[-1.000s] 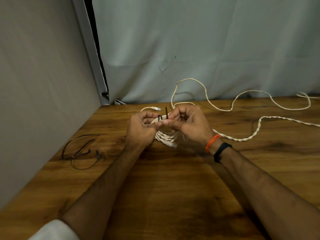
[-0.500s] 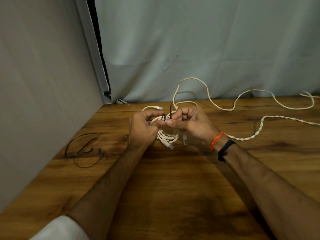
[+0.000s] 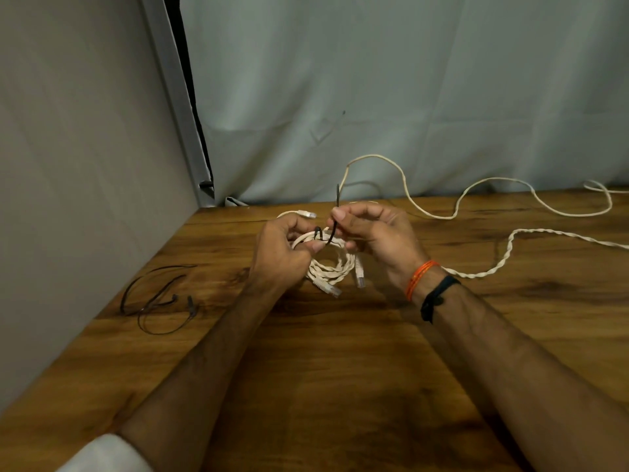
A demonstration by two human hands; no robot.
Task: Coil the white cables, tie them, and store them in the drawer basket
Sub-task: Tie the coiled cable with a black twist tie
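head view: both hands meet above the far-middle of the wooden table [image 3: 340, 386]. the left hand [image 3: 279, 253] has its fingers curled round the coiled white cable [image 3: 328, 267], thumb pressed on the top strands where a black tie [image 3: 323, 235] loops over the bundle. the right hand [image 3: 374, 236] pinches the tie's free tail between thumb and forefinger; the tail stands upright above the fingertips, and the other fingers are curled in loosely beside the coil. two plug ends of the coil hang down toward the table between the wrists. i cannot tell whether the coil touches the wood or is held just off it.

a loose thin white cable [image 3: 459, 206] snakes along the far edge of the table near the grey curtain [image 3: 374, 97], and a twisted white cable [image 3: 503, 260] runs from behind the right wrist out to the right edge of the frame. a few spare black ties [image 3: 156, 298] lie close to the left edge, just beside the grey side panel [image 3: 78, 165]. the panel and curtain close the table on the left and at the back. the near half of the table, under the forearms, is bare wood. an orange thread band [image 3: 420, 277] and a black band [image 3: 437, 294] sit on the right wrist. no drawer basket shows.
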